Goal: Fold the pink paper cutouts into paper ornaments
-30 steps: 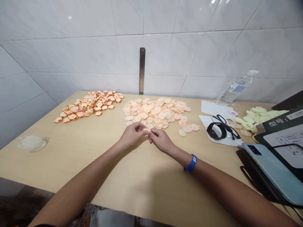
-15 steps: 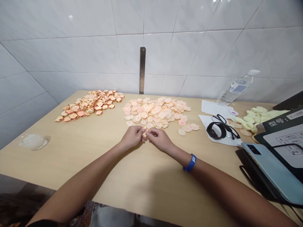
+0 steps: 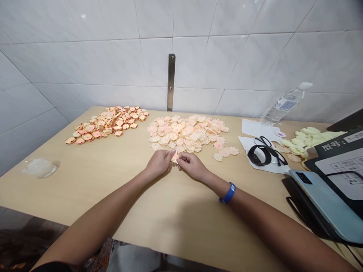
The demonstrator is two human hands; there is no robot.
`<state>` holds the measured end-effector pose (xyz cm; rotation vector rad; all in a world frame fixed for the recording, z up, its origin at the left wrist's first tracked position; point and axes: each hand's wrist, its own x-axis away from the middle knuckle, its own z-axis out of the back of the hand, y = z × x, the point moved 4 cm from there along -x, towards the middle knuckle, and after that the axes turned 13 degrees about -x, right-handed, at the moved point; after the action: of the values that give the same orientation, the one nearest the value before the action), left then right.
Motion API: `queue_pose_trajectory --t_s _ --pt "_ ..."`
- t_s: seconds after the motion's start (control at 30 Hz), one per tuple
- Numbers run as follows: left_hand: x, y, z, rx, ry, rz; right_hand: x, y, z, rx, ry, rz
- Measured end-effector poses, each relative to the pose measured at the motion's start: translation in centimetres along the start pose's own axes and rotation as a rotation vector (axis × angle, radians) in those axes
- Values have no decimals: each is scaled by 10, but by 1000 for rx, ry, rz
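Observation:
My left hand [image 3: 159,163] and my right hand [image 3: 192,166] meet above the table, just in front of a heap of pale peach scalloped cut-outs [image 3: 184,133]. Between their fingertips they pinch one small peach scalloped cut-out [image 3: 174,157], partly hidden by my fingers. A blue wristband [image 3: 227,193] circles my right wrist. Farther left lies a heap of orange cut-outs with red-marked edges [image 3: 106,124].
A pale wooden table [image 3: 170,215] meets a white tiled wall with a metal bracket [image 3: 170,82]. To the right are pale yellow cut-outs [image 3: 309,139], a water bottle [image 3: 285,105], glasses [image 3: 268,151], a black band [image 3: 259,155], a phone [image 3: 326,200] and a black folder [image 3: 340,162].
My hands have drawn slightly apart, and the small cut-out now shows more clearly between my fingertips. The view has tilted slightly, with the table sitting a little higher in the frame.

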<state>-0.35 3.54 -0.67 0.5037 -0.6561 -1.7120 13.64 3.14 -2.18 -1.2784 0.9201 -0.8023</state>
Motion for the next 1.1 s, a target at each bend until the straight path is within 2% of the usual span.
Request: queue_pose_trajectory --t_s 0.1,0.2,0.27,0.37,0.47,0.57,0.77,0.83,0.9,0.97,1.0,1.1 --pt "-1 -1 6 -29 26 -6 0 -2 1 12 24 -5" --pt "0 2 21 -91 227 -93 0 -1 3 4 78 -14" --pt "2 6 27 -109 307 -193 -1 1 4 -11 100 -29" --pt "4 11 26 -128 261 -284 -2 3 6 -35 110 -35" --pt "3 11 19 -131 193 -253 -2 3 6 -49 93 -18" --pt "0 6 19 -86 212 -165 -1 0 5 -21 68 0" --pt "-13 -29 53 141 497 140 1 -4 4 30 81 18" --pt "-14 -31 63 51 622 94 0 -2 5 -1 87 -1" --pt "-13 -22 63 -101 675 -66 -1 0 6 -38 105 -25" --pt "-10 -9 52 -180 603 -204 -2 2 7 -66 119 -39" --pt "-9 -4 45 -164 540 -229 -3 3 7 -71 124 -40" --pt "-6 1 27 46 331 -147 -3 2 8 -30 127 -16"
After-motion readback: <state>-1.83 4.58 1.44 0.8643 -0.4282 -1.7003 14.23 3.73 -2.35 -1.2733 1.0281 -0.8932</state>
